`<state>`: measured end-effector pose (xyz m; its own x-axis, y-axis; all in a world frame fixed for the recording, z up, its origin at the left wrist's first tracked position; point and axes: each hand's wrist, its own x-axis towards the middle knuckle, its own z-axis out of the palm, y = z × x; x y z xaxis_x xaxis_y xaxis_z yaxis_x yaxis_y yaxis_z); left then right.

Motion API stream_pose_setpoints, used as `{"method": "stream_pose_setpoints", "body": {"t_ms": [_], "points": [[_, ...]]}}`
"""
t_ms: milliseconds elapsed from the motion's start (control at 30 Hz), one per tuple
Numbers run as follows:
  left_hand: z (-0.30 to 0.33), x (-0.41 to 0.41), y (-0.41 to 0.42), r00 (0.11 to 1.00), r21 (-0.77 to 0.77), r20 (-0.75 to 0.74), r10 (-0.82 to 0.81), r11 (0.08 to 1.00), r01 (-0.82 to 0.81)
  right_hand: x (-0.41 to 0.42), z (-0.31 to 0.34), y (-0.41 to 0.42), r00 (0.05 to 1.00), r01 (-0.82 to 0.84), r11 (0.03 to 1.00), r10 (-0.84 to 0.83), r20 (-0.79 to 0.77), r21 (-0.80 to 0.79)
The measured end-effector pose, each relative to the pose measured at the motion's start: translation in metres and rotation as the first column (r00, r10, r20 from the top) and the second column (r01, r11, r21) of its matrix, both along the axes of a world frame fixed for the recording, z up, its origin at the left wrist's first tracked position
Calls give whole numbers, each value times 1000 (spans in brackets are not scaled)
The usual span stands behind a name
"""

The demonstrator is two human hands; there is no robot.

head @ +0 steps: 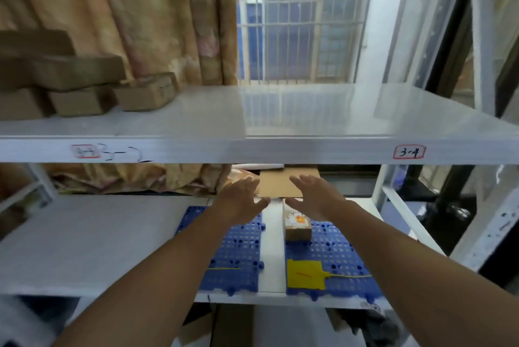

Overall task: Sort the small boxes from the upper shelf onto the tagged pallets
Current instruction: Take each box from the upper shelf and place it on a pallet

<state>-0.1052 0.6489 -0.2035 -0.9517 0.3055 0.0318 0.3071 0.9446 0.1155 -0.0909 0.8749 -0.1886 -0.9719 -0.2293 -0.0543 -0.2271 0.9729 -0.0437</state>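
Both arms are reaching forward over the lower shelf (84, 234), and both hands are hanging spread and holding nothing. The left hand (241, 195) is showing its fingers straight and fanned, thumb out toward the middle; it is hovering above the far end of the left blue pallet (238, 256). The right hand (314, 197) is mirroring it, fingers extended and slightly splayed, palm turned down, sitting over the far end of the right blue pallet (337, 256). The two hands are near each other but apart, with a flat cardboard sheet (280, 181) showing in the gap behind them; whether any fingertip is touching it cannot be told.

A small labelled box (297, 227) is sitting upright on the right pallet, just below the right hand's thumb and seemingly not touched by it. A yellow tag (304, 273) is lying on the near end of that pallet, with its thin yellow tie trailing to the right. A thin yellow tie (224, 268) is also lying across the near end of the left pallet, next to the left forearm.

Up on the upper shelf (252, 147), the brown cardboard boxes (84, 85) are piled at the far left, well away from both hands. The shelf's front edge is carrying a red-bordered label (409, 152) reading 3-4 on the right and a blurred one (85, 150) on the left.
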Motion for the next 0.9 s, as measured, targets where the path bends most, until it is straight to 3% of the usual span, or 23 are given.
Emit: {"method": "stream_pose_setpoints", "body": {"t_ms": [367, 500, 900], "points": [[27, 165, -85, 968, 19, 51, 245, 969, -246, 100, 23, -90, 949, -315, 947, 314, -25, -61], [41, 216, -140, 944, -24, 47, 326, 945, -325, 129, 34, -156, 899, -437, 888, 430, -77, -146], [83, 327, -344, 803, -57, -55, 593, 801, -596, 195, 86, -375, 803, -595, 793, 580, -139, -128]]}}
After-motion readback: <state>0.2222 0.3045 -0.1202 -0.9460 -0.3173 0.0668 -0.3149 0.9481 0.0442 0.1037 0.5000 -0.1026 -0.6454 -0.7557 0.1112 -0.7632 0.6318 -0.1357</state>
